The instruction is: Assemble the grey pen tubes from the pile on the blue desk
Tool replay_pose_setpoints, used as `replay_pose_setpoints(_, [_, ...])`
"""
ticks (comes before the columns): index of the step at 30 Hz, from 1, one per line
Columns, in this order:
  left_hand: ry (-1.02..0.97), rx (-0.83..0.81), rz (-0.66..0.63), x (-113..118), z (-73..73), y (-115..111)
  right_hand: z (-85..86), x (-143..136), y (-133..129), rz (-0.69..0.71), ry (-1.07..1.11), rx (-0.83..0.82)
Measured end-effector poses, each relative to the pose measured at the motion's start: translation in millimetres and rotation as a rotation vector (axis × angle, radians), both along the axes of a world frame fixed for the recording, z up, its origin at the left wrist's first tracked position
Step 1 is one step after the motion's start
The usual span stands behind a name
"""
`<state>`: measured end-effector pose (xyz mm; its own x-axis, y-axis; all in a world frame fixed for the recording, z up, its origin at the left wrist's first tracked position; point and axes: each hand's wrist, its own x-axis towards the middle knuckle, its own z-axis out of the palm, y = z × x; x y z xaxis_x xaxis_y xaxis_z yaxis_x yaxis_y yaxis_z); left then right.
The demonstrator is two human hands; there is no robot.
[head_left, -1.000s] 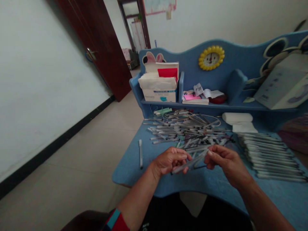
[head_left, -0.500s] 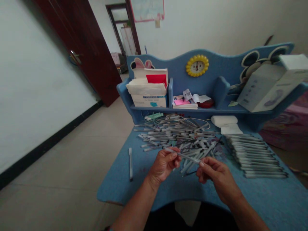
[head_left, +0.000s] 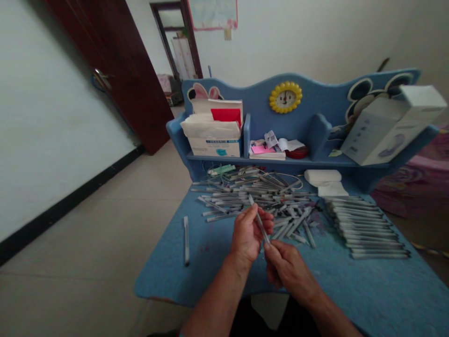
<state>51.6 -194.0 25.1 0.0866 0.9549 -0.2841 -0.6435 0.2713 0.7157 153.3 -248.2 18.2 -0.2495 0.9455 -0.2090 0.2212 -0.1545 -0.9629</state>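
Note:
A slim translucent pen (head_left: 261, 224) slants between my two hands above the front of the desk. My left hand (head_left: 247, 231) grips it near its upper end, thumb laid along it. Its lower end is pinched by my right hand (head_left: 286, 264), whose fingertips are partly hidden. Just beyond my hands lies a loose heap of pens (head_left: 242, 196), pointing in many directions. To the right, a neat stack of pens (head_left: 368, 229) lies side by side. A single pen (head_left: 186, 241) rests alone on the left of the desk.
The blue desk (head_left: 161, 276) carries a shelf with a mask box (head_left: 213, 142), a yellow flower-shaped clock (head_left: 285, 97), some papers (head_left: 268, 152) and a white carton (head_left: 382, 124). A white paper roll (head_left: 322, 176) lies below the shelf. A dark red door (head_left: 115, 70) stands at the left.
The pen has swung from nearly level to a steep slant. My right hand has come left and lower, close to my left hand. The view has shifted slightly.

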Motion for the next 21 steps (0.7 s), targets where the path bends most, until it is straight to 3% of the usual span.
replay_pose_setpoints(3, [-0.031, -0.043, 0.127, -10, 3.6, 7, -4.7, -11, -13, -0.018, -0.172, 0.127])
replay_pose_setpoints(7, [-0.126, 0.007, 0.398, -43, 18.9, 26, -29.6, -10, -50, 0.182, -0.260, 0.242])
replay_pose_setpoints(8, [-0.124, 0.028, 0.414, -49, 22.5, 29, -35.4, -6, -56, 0.190, -0.252, 0.269])
replay_pose_setpoints(9, [-0.115, 0.038, 0.413, -53, 25.0, 32, -39.6, 0, -59, 0.105, -0.272, 0.238])
replay_pose_setpoints(11, [-0.126, 0.032, 0.340, -51, 25.1, 33, -41.7, 18, -54, -0.005, -0.389, 0.202])
replay_pose_setpoints(15, [-0.212, -0.110, 0.322, -35, 13.0, 28, -31.7, 63, -17, -0.176, -0.859, 0.349])
replay_pose_setpoints(18, [-0.238, -0.131, 0.323, -31, 7.1, 24, -32.2, 93, 2, -0.195, -1.150, 0.296])
replay_pose_setpoints(21, [-0.222, -0.143, 0.313, -32, 5.8, 21, -44.3, 111, 7, -0.183, -1.247, 0.232])
